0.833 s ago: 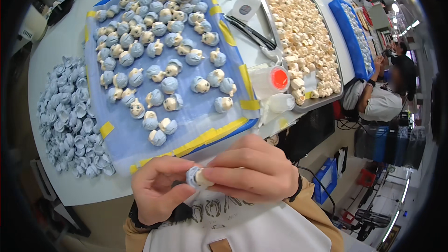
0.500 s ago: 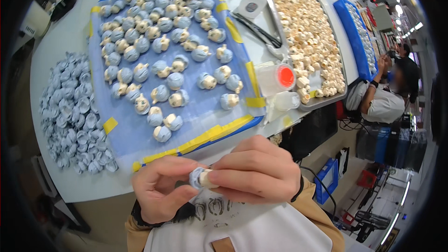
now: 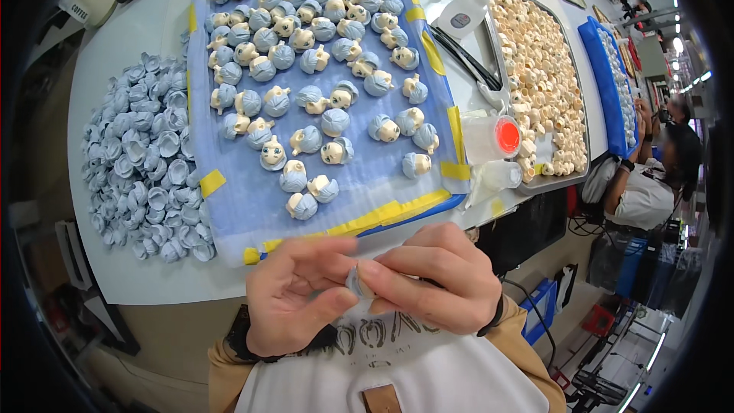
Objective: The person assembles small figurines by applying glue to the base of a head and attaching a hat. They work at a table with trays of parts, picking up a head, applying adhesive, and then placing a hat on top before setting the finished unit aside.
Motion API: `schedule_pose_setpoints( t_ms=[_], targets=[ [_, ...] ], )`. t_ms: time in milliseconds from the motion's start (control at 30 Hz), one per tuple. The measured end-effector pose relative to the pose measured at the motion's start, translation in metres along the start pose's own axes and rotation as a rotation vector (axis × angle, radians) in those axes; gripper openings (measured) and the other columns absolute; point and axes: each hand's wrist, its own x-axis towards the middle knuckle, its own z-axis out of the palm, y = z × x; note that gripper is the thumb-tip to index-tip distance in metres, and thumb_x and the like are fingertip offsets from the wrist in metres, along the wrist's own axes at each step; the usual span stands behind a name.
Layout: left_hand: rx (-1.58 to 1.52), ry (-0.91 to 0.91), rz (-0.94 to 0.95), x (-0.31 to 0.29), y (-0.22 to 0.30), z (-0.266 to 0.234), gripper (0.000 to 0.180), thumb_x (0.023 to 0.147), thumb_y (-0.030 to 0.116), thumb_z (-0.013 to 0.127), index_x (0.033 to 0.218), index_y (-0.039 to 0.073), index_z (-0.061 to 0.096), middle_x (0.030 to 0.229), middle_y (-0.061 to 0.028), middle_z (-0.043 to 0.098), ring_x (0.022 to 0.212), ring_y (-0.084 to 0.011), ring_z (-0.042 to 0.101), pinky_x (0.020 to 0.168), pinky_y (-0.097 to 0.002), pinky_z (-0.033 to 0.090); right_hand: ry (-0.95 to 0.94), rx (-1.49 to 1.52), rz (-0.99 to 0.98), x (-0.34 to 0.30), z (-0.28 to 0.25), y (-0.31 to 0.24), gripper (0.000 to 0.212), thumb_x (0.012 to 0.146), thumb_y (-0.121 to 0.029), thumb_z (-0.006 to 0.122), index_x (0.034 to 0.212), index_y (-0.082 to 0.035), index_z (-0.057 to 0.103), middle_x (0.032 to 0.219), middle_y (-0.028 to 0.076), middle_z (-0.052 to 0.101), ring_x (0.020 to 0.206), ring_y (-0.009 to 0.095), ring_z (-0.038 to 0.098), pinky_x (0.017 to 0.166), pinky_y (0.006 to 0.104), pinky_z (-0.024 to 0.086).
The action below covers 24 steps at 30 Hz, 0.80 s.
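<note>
In front of my chest, a small doll head point(image 3: 355, 283) with pale blue hair is mostly covered by fingers. My right hand point(image 3: 440, 279) grips it between thumb and fingertips. Curled round its other side, my left hand point(image 3: 298, 294) touches it with thumb and a fingertip, its index finger raised and slightly blurred. Beyond them lies a blue-lined tray point(image 3: 367, 191) edged with yellow tape. It carries many finished-looking doll heads point(image 3: 335, 122) with blue hair and cream faces. Left of the tray is a heap of loose, cup-shaped blue hair pieces point(image 3: 145, 153).
A metal tray point(image 3: 585, 160) of cream hollow head pieces point(image 3: 543, 76) stands at the right. Between the trays are a white squeeze bottle point(image 3: 464, 14), dark tweezers point(image 3: 466, 57) and a red-centred tub point(image 3: 493, 138). Another person point(image 3: 650, 183) sits far right.
The view has shifted, so the table contents appear farther right and higher. My left index finger has lifted away from the doll head, which has turned and is more hidden by my right fingers.
</note>
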Motion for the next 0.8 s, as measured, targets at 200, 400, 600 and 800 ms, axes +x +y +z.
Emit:
schedule_pose_setpoints(
  t_ms=[200, 400, 600, 800],
  targets=[
    [-0.16, 0.062, -0.049, -0.003, -0.002, 0.003, 0.06, 0.086, 0.0, 0.057, 0.131, -0.005, 0.017, 0.097, -0.0162, 0.061, 0.091, -0.015, 0.059, 0.079, -0.0262, 0.048, 0.011, -0.063, 0.074, 0.001, 0.013, -0.01, 0.043, 0.06, -0.011, 0.069, 0.098, 0.007, 0.061, 0.089, 0.012, 0.057, 0.07, 0.022, 0.055, 0.058, 0.0297, 0.044],
    [-0.207, 0.132, -0.151, 0.001, 0.0, 0.008, 0.055, 0.087, 0.001, 0.055, 0.13, -0.004, 0.021, 0.095, -0.0147, 0.062, 0.09, -0.0145, 0.059, 0.079, -0.0248, 0.048, 0.014, -0.197, 0.022, -0.001, 0.022, -0.003, 0.043, 0.058, -0.013, 0.069, 0.095, 0.007, 0.061, 0.087, 0.011, 0.057, 0.07, 0.021, 0.054, 0.057, 0.0291, 0.043],
    [-0.179, 0.07, -0.276, -0.004, 0.005, -0.006, 0.05, 0.085, 0.002, 0.058, 0.127, 0.0, 0.031, 0.097, -0.0125, 0.062, 0.09, -0.0133, 0.06, 0.078, -0.0252, 0.048, -0.083, -0.205, 0.021, 0.01, 0.016, -0.007, 0.038, 0.062, -0.021, 0.071, 0.093, 0.0, 0.063, 0.081, 0.005, 0.059, 0.067, 0.018, 0.054, 0.055, 0.0284, 0.041],
    [0.643, 0.212, 0.274, -0.085, 0.057, -0.051, 0.079, 0.07, 0.027, 0.076, 0.13, -0.003, 0.034, 0.117, -0.0175, 0.053, 0.1, -0.0282, 0.057, 0.082, -0.037, 0.047, -0.164, -0.397, 0.378, 0.021, 0.006, 0.011, 0.049, 0.06, -0.009, 0.074, 0.107, -0.002, 0.06, 0.102, 0.014, 0.056, 0.09, 0.03, 0.052, 0.074, 0.0392, 0.042]
  ],
)
